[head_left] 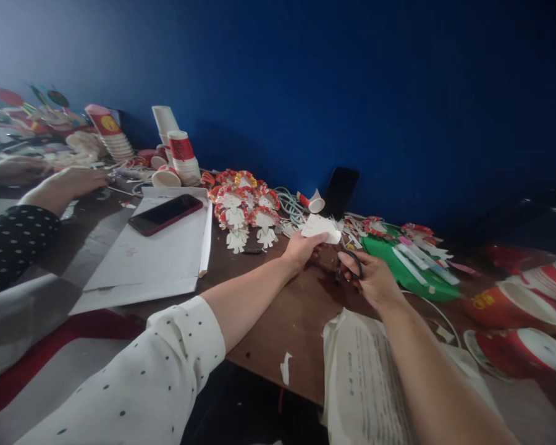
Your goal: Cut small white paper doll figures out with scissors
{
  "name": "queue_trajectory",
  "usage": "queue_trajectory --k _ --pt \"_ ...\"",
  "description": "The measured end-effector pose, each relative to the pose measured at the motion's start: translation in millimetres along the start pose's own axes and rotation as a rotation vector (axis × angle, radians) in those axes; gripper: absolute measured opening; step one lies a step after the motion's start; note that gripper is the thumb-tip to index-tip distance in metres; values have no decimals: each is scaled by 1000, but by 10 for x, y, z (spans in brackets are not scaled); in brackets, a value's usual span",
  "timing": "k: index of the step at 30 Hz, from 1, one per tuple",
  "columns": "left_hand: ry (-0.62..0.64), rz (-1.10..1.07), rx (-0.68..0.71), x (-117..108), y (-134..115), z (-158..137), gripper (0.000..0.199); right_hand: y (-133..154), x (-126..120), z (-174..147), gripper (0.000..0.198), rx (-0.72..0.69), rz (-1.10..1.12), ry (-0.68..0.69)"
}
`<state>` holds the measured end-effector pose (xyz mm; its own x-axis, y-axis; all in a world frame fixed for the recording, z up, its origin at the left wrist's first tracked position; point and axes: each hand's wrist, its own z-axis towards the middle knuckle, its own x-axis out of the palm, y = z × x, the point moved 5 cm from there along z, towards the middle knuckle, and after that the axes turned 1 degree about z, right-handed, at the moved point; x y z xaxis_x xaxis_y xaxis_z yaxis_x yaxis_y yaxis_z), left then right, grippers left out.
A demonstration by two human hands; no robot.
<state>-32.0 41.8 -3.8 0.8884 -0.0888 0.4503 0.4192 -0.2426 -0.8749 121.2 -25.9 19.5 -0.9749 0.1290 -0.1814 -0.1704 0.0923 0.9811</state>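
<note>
My left hand [302, 248] pinches a piece of white paper [321, 227] above the brown table [269, 321]. In my right hand [373, 275] is a pair of black-handled scissors [352, 266], fingers through the loops. The blades reach toward the right edge of the paper and are mostly hidden. Just left of my left hand lie several white paper dolls [235, 216] with frilly red and orange rims. A small cut paper cup [314, 201] lies behind the paper, near a dark phone [341, 188] propped against the blue wall.
At left, a phone [165, 214] rests on a white board [139, 266]. Stacked paper cups [184, 157] stand behind it. Another person's hand [69, 185] is at far left. Markers [426, 259] lie on a green sheet [380, 250]; red cups [514, 306] are at right, a printed bag [366, 377] in front.
</note>
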Motion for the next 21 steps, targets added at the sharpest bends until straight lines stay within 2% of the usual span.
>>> queue_trajectory --k 10,16,21 --pt "-9 -25 -17 11 -7 -14 16 28 10 -12 48 -51 -73 0" --pt "-102 -123 -53 -5 35 9 23 52 76 -20 49 -103 -138 68" --pt "-105 -156 -30 1 48 39 25 33 114 -32 62 -90 -169 92"
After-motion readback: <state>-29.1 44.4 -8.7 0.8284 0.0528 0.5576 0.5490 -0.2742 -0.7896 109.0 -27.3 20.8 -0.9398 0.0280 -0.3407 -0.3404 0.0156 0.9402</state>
